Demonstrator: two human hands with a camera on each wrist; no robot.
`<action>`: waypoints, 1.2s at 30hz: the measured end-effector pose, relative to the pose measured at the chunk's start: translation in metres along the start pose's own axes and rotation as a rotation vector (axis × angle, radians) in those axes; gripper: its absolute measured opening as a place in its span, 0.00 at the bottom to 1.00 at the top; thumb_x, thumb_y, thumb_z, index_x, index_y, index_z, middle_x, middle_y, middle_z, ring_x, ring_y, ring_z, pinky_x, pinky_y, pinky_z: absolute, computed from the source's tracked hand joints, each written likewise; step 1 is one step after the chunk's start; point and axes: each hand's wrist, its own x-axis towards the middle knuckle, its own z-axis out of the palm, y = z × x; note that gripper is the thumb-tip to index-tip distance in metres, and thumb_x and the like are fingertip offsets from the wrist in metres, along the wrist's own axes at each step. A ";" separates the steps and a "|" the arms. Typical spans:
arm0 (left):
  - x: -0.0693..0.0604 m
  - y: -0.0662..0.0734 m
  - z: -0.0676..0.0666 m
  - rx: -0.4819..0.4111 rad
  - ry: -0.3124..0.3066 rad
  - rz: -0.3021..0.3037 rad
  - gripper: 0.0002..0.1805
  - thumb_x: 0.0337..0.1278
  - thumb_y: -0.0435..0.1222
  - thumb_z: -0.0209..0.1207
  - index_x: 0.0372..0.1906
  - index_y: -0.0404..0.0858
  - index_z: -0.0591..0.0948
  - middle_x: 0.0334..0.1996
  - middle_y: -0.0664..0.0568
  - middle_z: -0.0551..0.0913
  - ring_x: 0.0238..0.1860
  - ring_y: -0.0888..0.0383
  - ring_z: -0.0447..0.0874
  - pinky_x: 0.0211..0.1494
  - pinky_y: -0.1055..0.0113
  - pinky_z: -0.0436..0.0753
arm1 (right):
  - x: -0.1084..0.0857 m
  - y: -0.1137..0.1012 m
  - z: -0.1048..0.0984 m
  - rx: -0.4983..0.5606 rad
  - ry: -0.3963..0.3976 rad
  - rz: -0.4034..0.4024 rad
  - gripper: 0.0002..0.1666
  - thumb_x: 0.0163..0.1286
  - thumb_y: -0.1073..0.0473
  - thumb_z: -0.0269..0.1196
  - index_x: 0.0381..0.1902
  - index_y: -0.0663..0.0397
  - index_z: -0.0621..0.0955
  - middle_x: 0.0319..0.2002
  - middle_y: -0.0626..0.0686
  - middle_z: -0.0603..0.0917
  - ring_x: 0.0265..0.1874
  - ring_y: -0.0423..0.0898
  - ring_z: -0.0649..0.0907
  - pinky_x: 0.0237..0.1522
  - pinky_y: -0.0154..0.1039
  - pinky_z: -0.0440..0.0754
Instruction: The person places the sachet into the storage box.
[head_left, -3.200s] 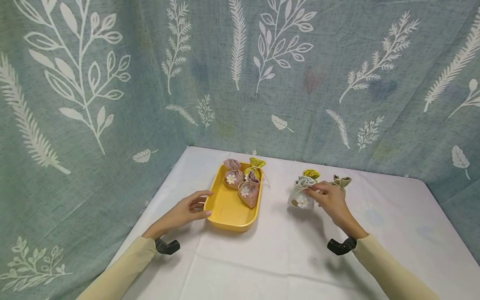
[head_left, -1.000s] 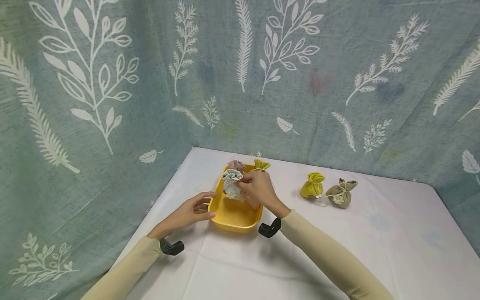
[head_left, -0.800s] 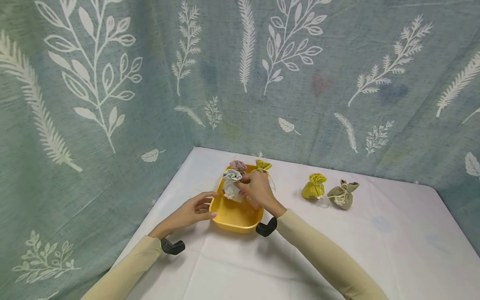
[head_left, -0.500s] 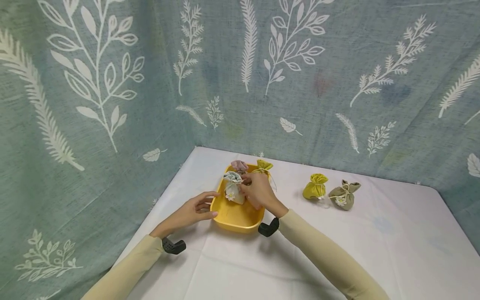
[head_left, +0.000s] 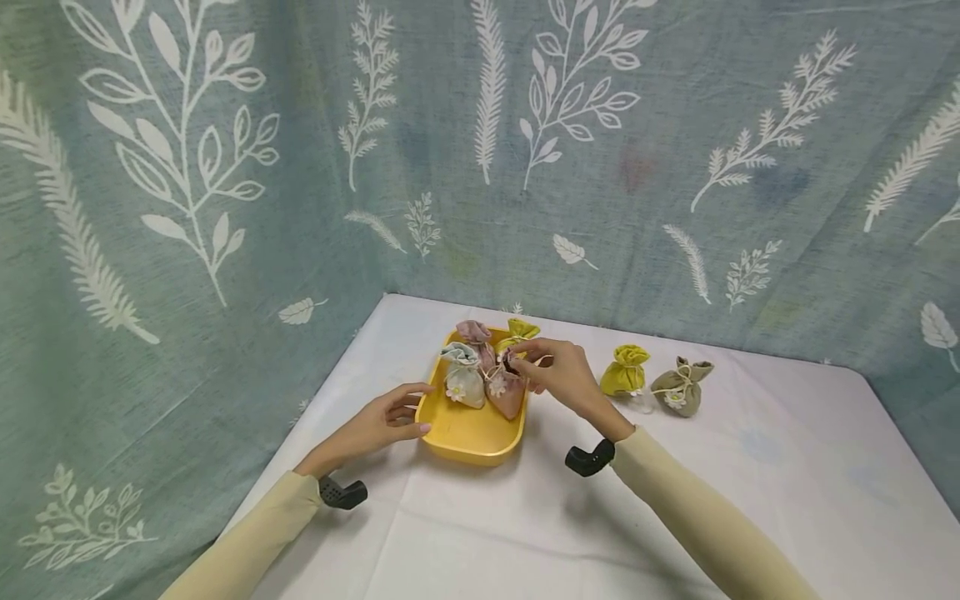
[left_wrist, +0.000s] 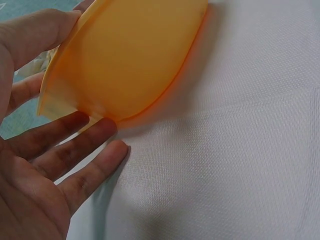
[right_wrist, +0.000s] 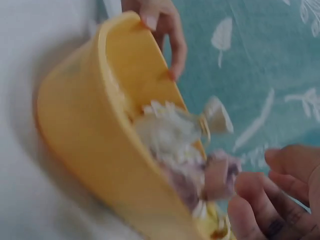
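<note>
A yellow tray [head_left: 468, 437] stands on the white-covered table, with several small drawstring pouches in it. A pale white-blue pouch [head_left: 466, 388] leans upright at its left side, bearing a white flower. Beside it sits a pink pouch [head_left: 508, 397], with another pink pouch [head_left: 474, 332] and a yellow-green pouch [head_left: 517, 332] behind. My left hand [head_left: 382, 423] touches the tray's left wall and rim with loosely spread fingers [left_wrist: 95, 170]. My right hand [head_left: 566, 372] hovers over the tray's right edge near the pink pouch; its fingers hold nothing in the right wrist view.
On the table to the right stand a yellow-green pouch [head_left: 624, 372] and an olive-brown pouch [head_left: 681, 388], side by side. A leaf-patterned blue-green curtain [head_left: 450, 167] hangs behind the table and along its left.
My right hand carried the white-blue pouch from the right into the tray, let go of it and has drawn back rightward. The left hand stays at the tray.
</note>
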 end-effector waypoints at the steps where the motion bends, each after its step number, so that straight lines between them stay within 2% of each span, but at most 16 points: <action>1: 0.000 0.000 0.000 0.004 -0.003 0.005 0.39 0.63 0.47 0.70 0.76 0.52 0.68 0.73 0.46 0.69 0.67 0.46 0.75 0.70 0.50 0.75 | -0.002 0.004 -0.005 0.007 0.003 0.007 0.17 0.71 0.53 0.70 0.55 0.52 0.87 0.36 0.53 0.89 0.24 0.55 0.87 0.26 0.48 0.88; 5: 0.000 0.000 -0.001 0.004 -0.007 0.010 0.39 0.63 0.48 0.70 0.76 0.49 0.67 0.73 0.45 0.69 0.67 0.46 0.75 0.69 0.51 0.76 | -0.013 0.019 -0.026 0.014 0.025 0.040 0.19 0.71 0.50 0.70 0.56 0.50 0.87 0.37 0.53 0.89 0.23 0.54 0.86 0.27 0.53 0.88; 9: 0.002 -0.001 0.000 0.005 -0.008 0.008 0.40 0.63 0.47 0.71 0.76 0.49 0.67 0.73 0.44 0.69 0.67 0.45 0.75 0.70 0.50 0.76 | -0.029 0.030 -0.045 0.008 0.046 0.085 0.20 0.70 0.44 0.70 0.56 0.45 0.86 0.39 0.52 0.88 0.26 0.58 0.86 0.31 0.56 0.87; 14: 0.003 0.000 0.001 -0.004 -0.010 0.002 0.38 0.64 0.45 0.71 0.76 0.50 0.68 0.73 0.43 0.69 0.68 0.44 0.74 0.71 0.47 0.74 | -0.050 0.043 -0.067 -0.011 0.084 0.119 0.22 0.69 0.40 0.70 0.55 0.43 0.87 0.37 0.53 0.87 0.30 0.65 0.85 0.31 0.52 0.87; 21: 0.003 0.003 -0.001 -0.014 -0.008 0.006 0.39 0.63 0.46 0.71 0.76 0.51 0.68 0.71 0.41 0.70 0.67 0.44 0.75 0.70 0.49 0.76 | -0.076 0.063 -0.098 -0.027 0.113 0.178 0.25 0.69 0.40 0.70 0.56 0.47 0.87 0.30 0.56 0.86 0.30 0.67 0.84 0.31 0.52 0.86; 26: 0.004 0.003 -0.001 -0.009 -0.008 -0.002 0.39 0.63 0.46 0.71 0.76 0.51 0.68 0.72 0.42 0.70 0.67 0.45 0.75 0.70 0.50 0.76 | -0.094 0.080 -0.115 -0.083 0.143 0.227 0.28 0.69 0.39 0.69 0.57 0.52 0.86 0.34 0.63 0.86 0.30 0.65 0.84 0.31 0.52 0.86; 31: 0.004 0.004 0.000 0.000 0.001 -0.006 0.40 0.62 0.47 0.71 0.76 0.51 0.67 0.72 0.42 0.70 0.67 0.45 0.75 0.71 0.49 0.74 | -0.109 0.094 -0.131 -0.113 0.163 0.277 0.31 0.69 0.35 0.67 0.57 0.51 0.85 0.40 0.64 0.87 0.32 0.62 0.85 0.32 0.51 0.87; 36: 0.002 0.004 0.001 0.010 0.009 -0.016 0.39 0.63 0.47 0.71 0.76 0.52 0.67 0.72 0.42 0.70 0.68 0.44 0.74 0.71 0.47 0.74 | -0.117 0.106 -0.144 -0.135 0.173 0.305 0.30 0.71 0.37 0.66 0.58 0.54 0.85 0.42 0.64 0.87 0.33 0.61 0.85 0.32 0.50 0.87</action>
